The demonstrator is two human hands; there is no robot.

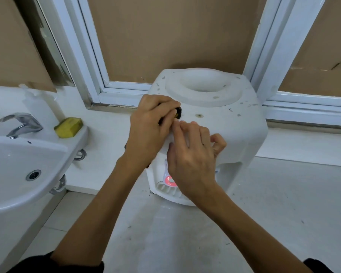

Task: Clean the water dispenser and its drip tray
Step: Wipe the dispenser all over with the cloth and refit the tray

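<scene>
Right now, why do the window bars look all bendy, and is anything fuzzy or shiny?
Head view: the wide lens bows the window frame outward near the edges; soft, even light, no hard shadows; slight blur on the left hand and right hand; a red glow shows low on the water dispenser.

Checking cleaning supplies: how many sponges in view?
1, maybe 2. A yellow sponge sits on the sink rim beside the tap. The left hand grips something small, black and yellow, on the water dispenser, mostly hidden.
</scene>
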